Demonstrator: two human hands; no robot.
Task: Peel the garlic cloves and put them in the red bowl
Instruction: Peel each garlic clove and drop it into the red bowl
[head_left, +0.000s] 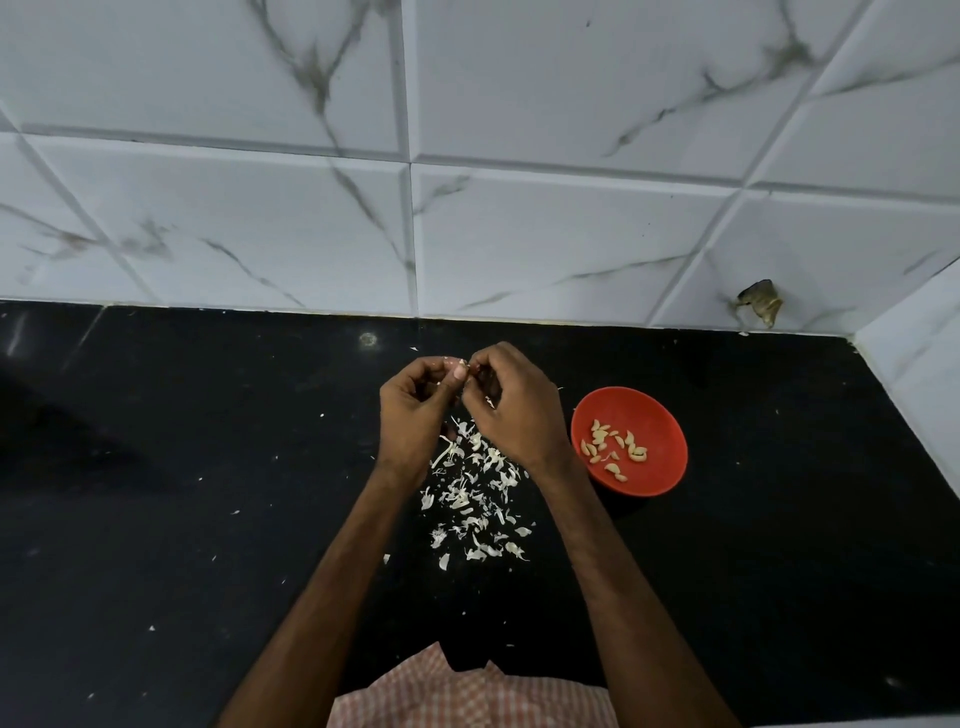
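Hands come together over a glossy black stone countertop (208, 519), close to the back wall. The left hand (415, 410) and the right hand (514, 410) have curled fingers, and their fingertips meet around a small pale garlic clove (448, 359). Only a sliver of it shows between the fingers, so how much skin is left on it cannot be told. Directly below the hands, between the two forearms, lies a scattered heap of white papery garlic skins (472, 499) on the counter, with a few stray flakes further out. Just to the right of the right wrist stands the round red plastic bowl (670, 415), upright on the counter. It holds a loose cluster of peeled cream-coloured garlic cloves (613, 447). Behind the counter rises a wall of white marble-veined tiles (519, 234), with a ragged dark hole (758, 306) near its right corner. An orange-and-white checked cloth (467, 696) shows at the bottom edge.
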